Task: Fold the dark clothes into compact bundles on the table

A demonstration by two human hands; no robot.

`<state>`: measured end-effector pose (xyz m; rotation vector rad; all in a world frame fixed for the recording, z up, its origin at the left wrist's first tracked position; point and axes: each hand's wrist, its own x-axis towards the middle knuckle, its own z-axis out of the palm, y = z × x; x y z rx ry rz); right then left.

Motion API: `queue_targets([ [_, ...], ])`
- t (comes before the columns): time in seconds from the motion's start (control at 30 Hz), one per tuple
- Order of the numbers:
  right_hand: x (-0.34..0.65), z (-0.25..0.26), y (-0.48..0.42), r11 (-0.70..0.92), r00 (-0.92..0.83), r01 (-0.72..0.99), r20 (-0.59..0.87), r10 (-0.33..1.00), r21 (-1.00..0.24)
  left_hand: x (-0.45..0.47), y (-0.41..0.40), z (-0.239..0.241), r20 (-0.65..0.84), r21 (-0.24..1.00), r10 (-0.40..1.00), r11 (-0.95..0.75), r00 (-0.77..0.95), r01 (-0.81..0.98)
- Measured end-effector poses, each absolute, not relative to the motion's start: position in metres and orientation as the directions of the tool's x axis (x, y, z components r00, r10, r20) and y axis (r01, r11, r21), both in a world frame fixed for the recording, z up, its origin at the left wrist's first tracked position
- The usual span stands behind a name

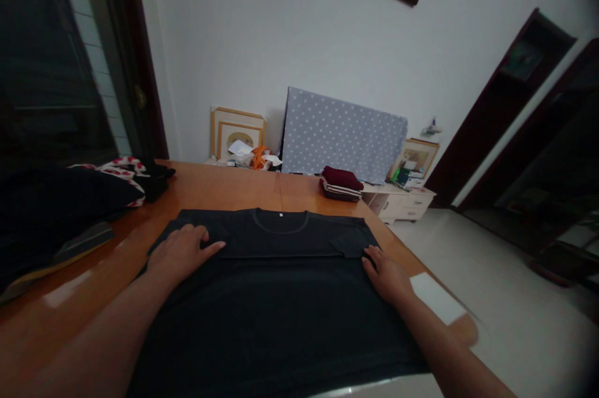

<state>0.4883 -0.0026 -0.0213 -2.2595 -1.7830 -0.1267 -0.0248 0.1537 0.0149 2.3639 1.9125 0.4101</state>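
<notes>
A dark T-shirt (281,310) lies spread on the wooden table, its round neckline facing away from me. Across its chest runs a crosswise fold or edge. My left hand (185,251) rests on the cloth by the left sleeve, thumb apart from the bent fingers. On the opposite side, my right hand (386,273) touches the shirt's edge by the right sleeve (355,242), fingers laid on the fabric and thumb apart. Neither hand visibly pinches the cloth.
A stack of folded clothes (341,184) sits at the far right of the wooden table (224,186). Dark clothes (60,211) are heaped at the left. A white sheet (437,298) lies near the right edge. Behind stands a dotted grey cloth cover (341,133).
</notes>
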Motion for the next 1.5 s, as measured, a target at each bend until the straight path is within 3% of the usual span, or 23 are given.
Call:
queue_targets([
  [1.5,0.507,-0.038,-0.001,-0.211,0.239,0.966,0.202,0.95,-0.151,-0.018,0.135,0.02,0.203,0.251,0.973,-0.158,0.108,0.955],
])
